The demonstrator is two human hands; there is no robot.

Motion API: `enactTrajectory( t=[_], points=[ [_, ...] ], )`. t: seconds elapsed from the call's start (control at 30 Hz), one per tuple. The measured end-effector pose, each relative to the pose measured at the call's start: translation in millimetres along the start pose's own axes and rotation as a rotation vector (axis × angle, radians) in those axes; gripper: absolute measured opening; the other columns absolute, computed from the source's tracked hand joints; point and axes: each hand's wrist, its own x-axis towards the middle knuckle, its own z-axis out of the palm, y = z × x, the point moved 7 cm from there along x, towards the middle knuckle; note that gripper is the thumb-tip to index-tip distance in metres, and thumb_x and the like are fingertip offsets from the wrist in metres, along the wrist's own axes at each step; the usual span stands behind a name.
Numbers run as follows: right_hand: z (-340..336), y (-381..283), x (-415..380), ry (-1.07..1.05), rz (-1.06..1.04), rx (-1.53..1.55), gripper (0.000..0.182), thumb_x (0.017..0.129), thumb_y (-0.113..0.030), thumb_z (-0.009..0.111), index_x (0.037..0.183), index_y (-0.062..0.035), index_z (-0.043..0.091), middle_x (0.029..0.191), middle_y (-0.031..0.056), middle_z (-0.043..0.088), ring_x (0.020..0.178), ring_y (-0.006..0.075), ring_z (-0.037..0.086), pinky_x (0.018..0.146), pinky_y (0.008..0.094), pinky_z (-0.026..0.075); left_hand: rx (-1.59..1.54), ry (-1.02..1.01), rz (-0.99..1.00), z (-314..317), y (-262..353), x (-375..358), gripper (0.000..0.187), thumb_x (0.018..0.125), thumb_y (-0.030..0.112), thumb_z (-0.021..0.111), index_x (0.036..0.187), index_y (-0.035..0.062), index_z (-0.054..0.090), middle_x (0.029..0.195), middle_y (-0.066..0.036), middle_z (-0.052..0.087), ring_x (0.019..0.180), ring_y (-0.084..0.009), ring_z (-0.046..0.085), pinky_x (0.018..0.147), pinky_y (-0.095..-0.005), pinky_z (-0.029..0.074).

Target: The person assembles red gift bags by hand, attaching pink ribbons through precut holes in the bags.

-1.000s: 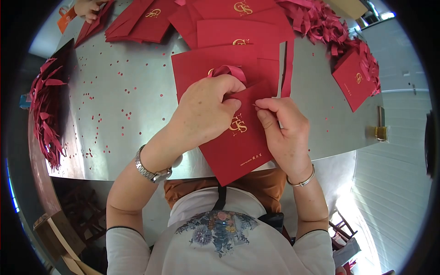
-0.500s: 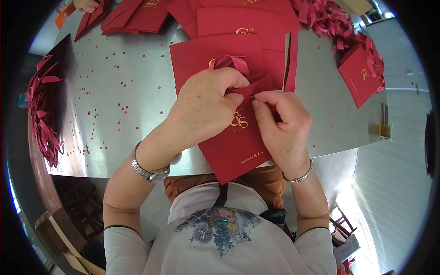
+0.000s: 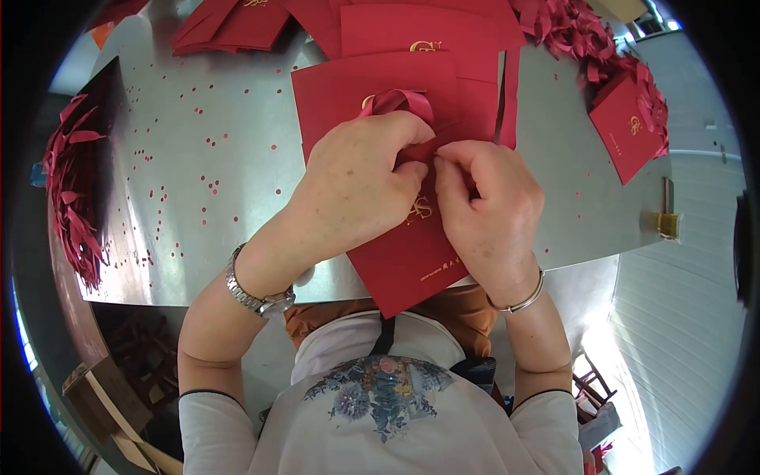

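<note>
A red paper bag (image 3: pixel 408 273) with gold lettering is held tilted over the table's front edge. My left hand (image 3: pixel 364 178) is closed on its upper part, thumb and forefinger curled over the top. A red ribbon (image 3: pixel 405 100) loops up behind those fingers. My right hand (image 3: pixel 495 210) pinches with thumb and forefinger at the bag's upper right edge, close to the left thumb. Whatever lies between the right fingertips is too small to make out. Just beyond my hands lie more flat red bags (image 3: pixel 356 75), overlapping one another.
Cut red ribbons are heaped at the left edge (image 3: pixel 75 198) and the upper right (image 3: pixel 566 36). One red bag (image 3: pixel 627 131) leans by the right heap. Small red dots are scattered over the metal table (image 3: pixel 237 174). A tape-like yellow piece (image 3: pixel 669 226) sits at the right edge.
My hands have shifted slightly to the right and the right one has turned a little, still pinching. Another person's hand at the upper left has left the view.
</note>
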Motion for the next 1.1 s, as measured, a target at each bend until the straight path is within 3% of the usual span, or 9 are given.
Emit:
enactTrajectory(
  t=[0.13,0.23,0.37,0.43,0.57,0.7,0.77,0.87,1.1],
  points=[
    [-1.5,-1.2,4.0,-0.068,0.007,-0.024,0.011,0.075,-0.001,0.068,0.082,-0.0064,0.063,0.069,0.0086,0.063,0.063,0.0301,0.06,0.061,0.04,0.048,0.03,0.034,0.076,1.4,1.8,-1.6,0.022,0.081,-0.001,0.061,0.102,-0.003,0.064,0.093,-0.017,0.07,0.087,-0.0303,0.068,0.076,-0.035,0.052],
    [2.6,14.8,11.8,-0.32,0.367,0.162,0.013,0.079,-0.003,0.064,0.092,-0.0065,0.062,0.074,0.0105,0.066,0.071,0.0317,0.065,0.063,0.0411,0.052,0.05,0.035,0.101,4.1,6.3,-3.6,0.021,0.081,-0.002,0.06,0.102,-0.001,0.064,0.091,-0.017,0.069,0.086,-0.0326,0.067,0.074,-0.0364,0.052],
    [2.5,11.2,15.3,-0.358,0.27,0.096,0.013,0.08,-0.005,0.064,0.092,-0.0052,0.059,0.073,0.0113,0.066,0.069,0.0327,0.064,0.063,0.0414,0.051,0.164,0.117,0.254,4.7,18.5,-7.5,0.021,0.08,-0.002,0.061,0.101,0.0003,0.064,0.089,-0.016,0.067,0.083,-0.0351,0.066,0.071,-0.0379,0.052],
    [0.7,-11.3,15.0,-0.289,-0.089,-0.208,0.016,0.08,-0.006,0.065,0.092,-0.0039,0.054,0.073,0.0128,0.065,0.068,0.0343,0.064,0.062,0.0423,0.051,0.137,0.092,0.217,4.3,17.4,-6.5,0.021,0.08,-0.002,0.062,0.101,0.0005,0.065,0.089,-0.016,0.067,0.082,-0.0346,0.066,0.07,-0.0379,0.052],
    [-2.5,7.3,19.4,-0.35,0.149,-0.026,0.02,0.08,-0.008,0.068,0.093,-0.0036,0.053,0.07,0.0134,0.063,0.068,0.0352,0.064,0.064,0.0442,0.049,0.077,0.103,0.23,-1.5,19.9,-6.3,0.021,0.08,-0.001,0.063,0.101,0.0008,0.066,0.087,-0.015,0.067,0.08,-0.0333,0.065,0.069,-0.0375,0.052],
    [-0.1,7.8,14.3,-0.402,0.086,0.027,0.022,0.08,-0.009,0.069,0.095,-0.0042,0.054,0.071,0.0129,0.064,0.068,0.0344,0.064,0.065,0.0443,0.049,0.045,0.057,0.224,-6.8,26.6,-6.7,0.015,0.082,0.003,0.058,0.094,0.0011,0.067,0.085,-0.016,0.068,0.082,-0.0354,0.065,0.07,-0.0429,0.052],
    [-2.6,8.9,10.8,-0.372,0.1,0.022,0.022,0.08,-0.009,0.07,0.095,-0.0041,0.054,0.071,0.0122,0.064,0.069,0.0339,0.064,0.066,0.044,0.049,-0.058,-0.056,0.088,-6.1,19.3,-4.3,0.021,0.085,-0.001,0.062,0.104,-0.0005,0.067,0.093,-0.014,0.071,0.082,-0.0232,0.069,0.072,-0.0314,0.053],
    [-8.3,7.0,9.3,-0.315,0.088,0.033,0.022,0.079,-0.009,0.071,0.094,-0.0039,0.055,0.071,0.0107,0.064,0.07,0.0327,0.064,0.067,0.0431,0.049,-0.17,-0.025,0.193,-19.7,22.0,5.1,0.02,0.086,-0.002,0.06,0.106,-0.0012,0.067,0.094,-0.014,0.071,0.083,-0.0192,0.069,0.074,-0.0285,0.053],
    [-16.5,3.7,0.7,-0.22,0.106,0.137,0.025,0.076,-0.008,0.074,0.092,-0.0049,0.056,0.074,0.0089,0.065,0.07,0.0311,0.063,0.067,0.0411,0.048,0.047,-0.288,0.275,-10.3,40.0,16.3,0.012,0.083,0.0,0.061,0.093,-0.0021,0.067,0.079,-0.015,0.067,0.072,-0.0299,0.065,0.066,-0.0351,0.05]
  ],
)
